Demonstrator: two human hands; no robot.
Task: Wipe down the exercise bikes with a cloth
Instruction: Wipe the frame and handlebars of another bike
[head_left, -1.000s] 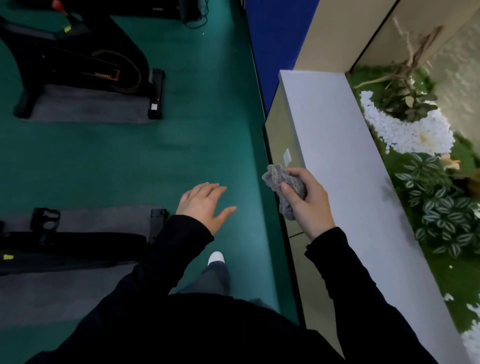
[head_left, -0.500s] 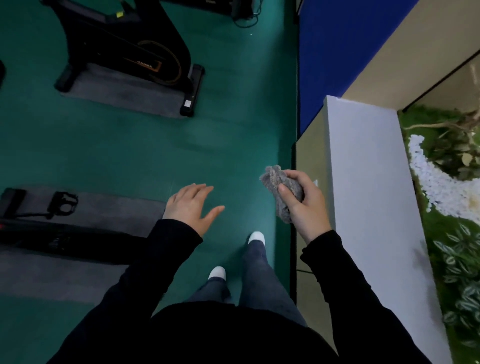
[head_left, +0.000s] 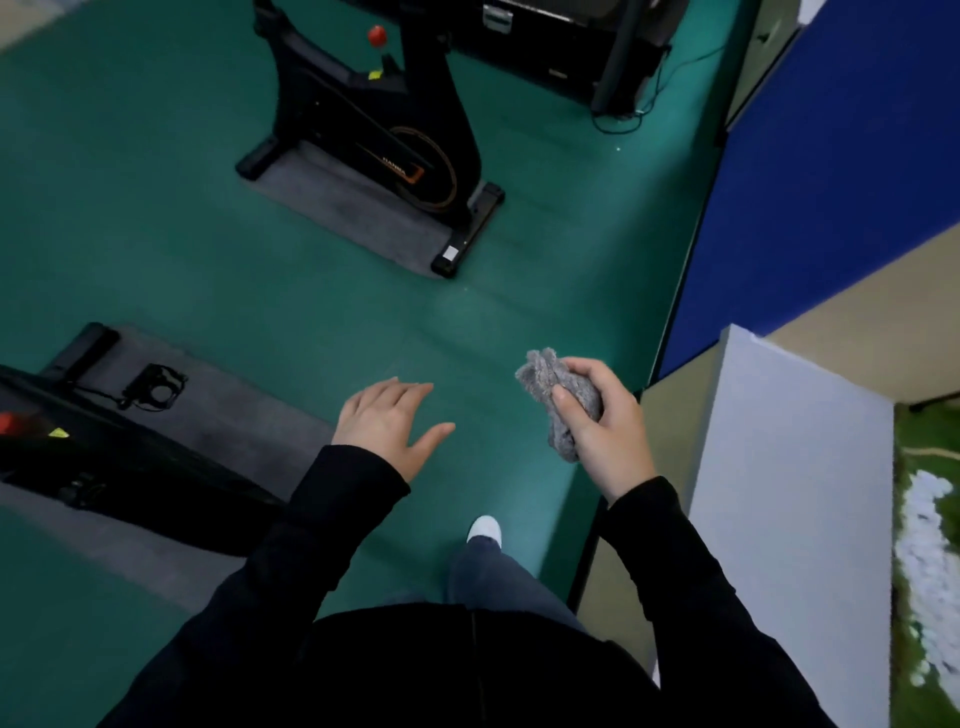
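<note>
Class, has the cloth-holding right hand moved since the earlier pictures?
Yes. The right hand moved forward along the white ledge, nearer its far end.

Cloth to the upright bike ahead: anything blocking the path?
Nothing visible. The right hand grips the cloth; only green floor lies between it and the upright bike, which stands on its grey mat. The second bike sits off to the left, out of that line.

You stand on a green floor. At upper centre of the frame a grey mat lies on it, and a black exercise bike stands on that mat. At the left edge a second grey mat carries another bike. A black cable lies loose at upper right, and your white shoe is planted at lower centre.
</note>
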